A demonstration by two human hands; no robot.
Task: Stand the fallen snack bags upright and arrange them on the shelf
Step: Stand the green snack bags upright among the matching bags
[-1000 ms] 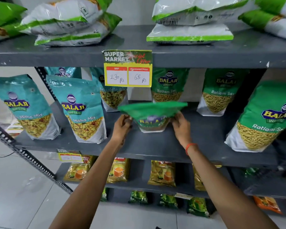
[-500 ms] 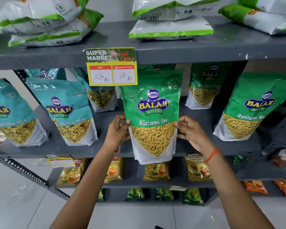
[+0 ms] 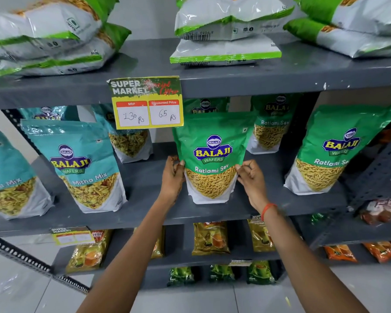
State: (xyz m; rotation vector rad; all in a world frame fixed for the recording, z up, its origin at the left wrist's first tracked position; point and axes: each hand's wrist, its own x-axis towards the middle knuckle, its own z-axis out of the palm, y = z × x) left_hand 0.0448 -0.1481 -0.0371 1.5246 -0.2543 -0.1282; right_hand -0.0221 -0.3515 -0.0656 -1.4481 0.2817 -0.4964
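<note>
On the middle shelf (image 3: pixel 145 199), a green bag (image 3: pixel 211 159) is held upright by both hands.

The bag is pinched at its side edges by the left hand (image 3: pixel 173 177) and the right hand (image 3: pixel 252 179), its base set on the shelf. The other bags in that row are stood up; the white bags (image 3: pixel 226 35) on the top shelf are laid flat, apparently still to be stood.

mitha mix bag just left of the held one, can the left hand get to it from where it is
Probably yes. The left hand sits beside the Ratlami Sev bag, and only bare shelf lies between it and the Mitha Mix bag, though it would have to let go first.
</note>
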